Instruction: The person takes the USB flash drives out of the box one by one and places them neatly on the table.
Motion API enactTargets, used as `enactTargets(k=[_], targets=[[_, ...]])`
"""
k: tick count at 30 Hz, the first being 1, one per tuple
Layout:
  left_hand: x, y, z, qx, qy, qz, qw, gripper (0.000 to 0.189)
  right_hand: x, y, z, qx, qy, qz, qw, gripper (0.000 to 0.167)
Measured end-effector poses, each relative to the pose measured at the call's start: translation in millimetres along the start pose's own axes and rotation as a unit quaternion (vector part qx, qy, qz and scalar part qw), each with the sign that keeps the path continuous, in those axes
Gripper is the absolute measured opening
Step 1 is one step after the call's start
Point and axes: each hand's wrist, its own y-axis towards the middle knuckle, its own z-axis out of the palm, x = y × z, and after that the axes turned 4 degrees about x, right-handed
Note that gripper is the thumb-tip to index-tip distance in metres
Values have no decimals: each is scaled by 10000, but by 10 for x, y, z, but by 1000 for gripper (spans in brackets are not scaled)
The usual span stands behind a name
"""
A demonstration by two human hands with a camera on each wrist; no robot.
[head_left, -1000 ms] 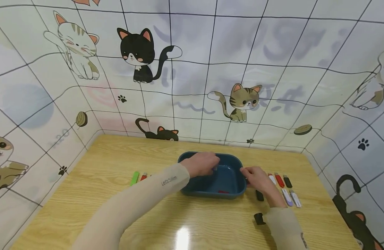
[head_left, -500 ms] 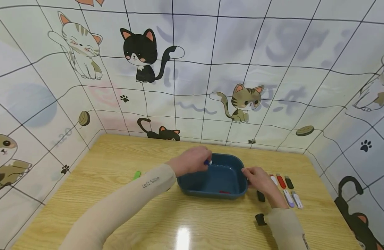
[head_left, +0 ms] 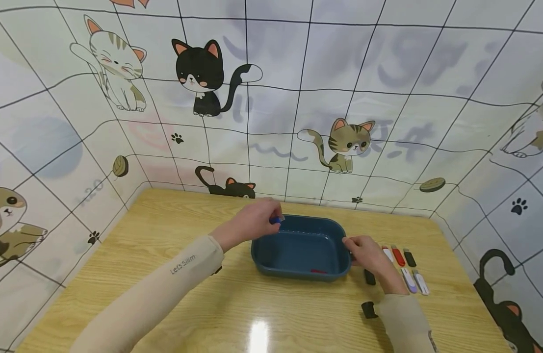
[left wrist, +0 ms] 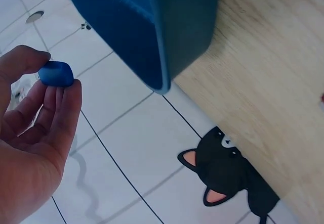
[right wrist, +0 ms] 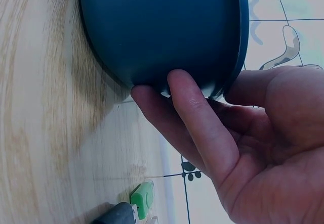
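Observation:
In my left hand (head_left: 259, 215) a blue USB stick (head_left: 276, 220) with a metal end is pinched between thumb and fingers, above the back left rim of a dark blue plastic tub (head_left: 297, 257). The left wrist view shows the stick's rounded blue end (left wrist: 56, 74) held at the fingertips, apart from the tub. My right hand (head_left: 366, 252) grips the tub's right end, thumb at the rim and fingers against the outer wall (right wrist: 162, 37). A small red item (head_left: 318, 271) lies inside the tub at the front; its shape is mostly hidden.
Right of my right hand lie several USB sticks in rows: red (head_left: 398, 255), black (head_left: 410, 257), white (head_left: 388, 253), and two pale ones (head_left: 409, 280). A dark one (head_left: 370, 277) lies beside the wrist. Patterned cat cloth (head_left: 271, 147) walls the table's back and sides.
My left hand has moved left from over the tub to its back left rim, carrying the blue USB stick. The right hand keeps its grip on the tub's end.

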Motion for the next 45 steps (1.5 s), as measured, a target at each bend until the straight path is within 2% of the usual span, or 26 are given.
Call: enactTargets(k=[5,11,18,26,30,36,40,45], targets=[[120,-180,-78,-266,-547,-315,9977,11,4,13,-12,39,-39,48,10000,39],[265,-426,-159,-441,-1089,-933,9887,14,18,3,-18,50,53,61,10000,39],[564,-779,-189,-840,-1162,-1450,9790,17,22,0,-12,4,44,58,10000,37],[955,-1182,-237,-1034,-1050,-2017,9683,18,12,-22,-25,22,46,18,10000,40],[1117,-1353,-197,-965,-915,-2321,9636,19,-18,-15,-20,3,11,0,10000,39],[1322,-1534,-33,-563,-860,-2857,9528,20,-38,1,-27,15,-23,-92,10000,39],[1415,-1565,104,-231,-891,-3028,9486,19,-38,-30,-36,-8,-14,-23,10000,38],[1464,-1573,211,-62,-720,-3133,9469,26,-50,-63,-42,-47,-44,75,10000,38]])
